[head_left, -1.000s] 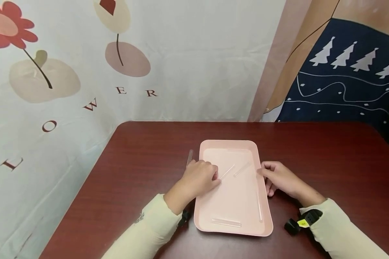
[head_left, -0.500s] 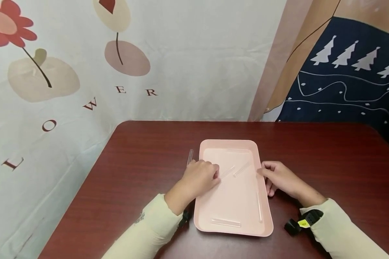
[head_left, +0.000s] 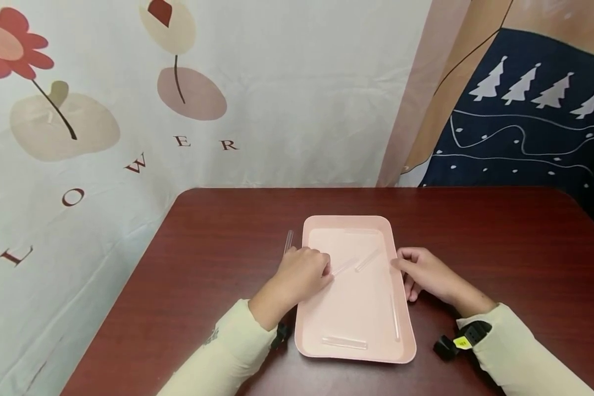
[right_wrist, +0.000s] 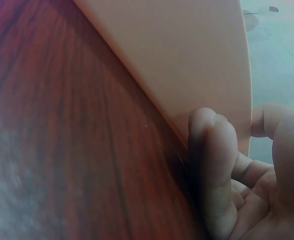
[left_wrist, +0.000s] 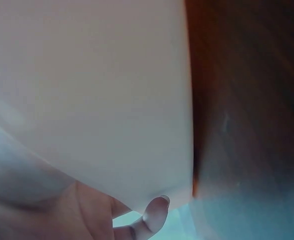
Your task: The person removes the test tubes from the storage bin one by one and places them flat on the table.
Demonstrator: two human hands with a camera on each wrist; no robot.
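A pale pink rectangular tray [head_left: 358,300] lies on the table. My left hand [head_left: 303,273] grips its left rim, with the thumb side over the inside; in the left wrist view a fingertip [left_wrist: 157,210] touches the outer wall. At the right rim, my right hand [head_left: 428,273] pinches the edge, thumb inside and the other fingers outside against the wall. Several clear tubes lie in the tray, including one near the front [head_left: 344,342], one along the right side [head_left: 395,318] and one toward the back [head_left: 367,260]. Another tube [head_left: 345,266] lies partly behind my left hand.
One more clear tube [head_left: 289,241] lies on the dark red wooden table [head_left: 218,264], left of the tray and partly hidden by my left hand. Behind the table hangs a pale printed curtain [head_left: 297,110], with dark blue tree-patterned cloth [head_left: 520,126] at the right.
Both hands stay on the tray's rims, and the tray and tubes keep their places. Only the head view shifts very slightly.
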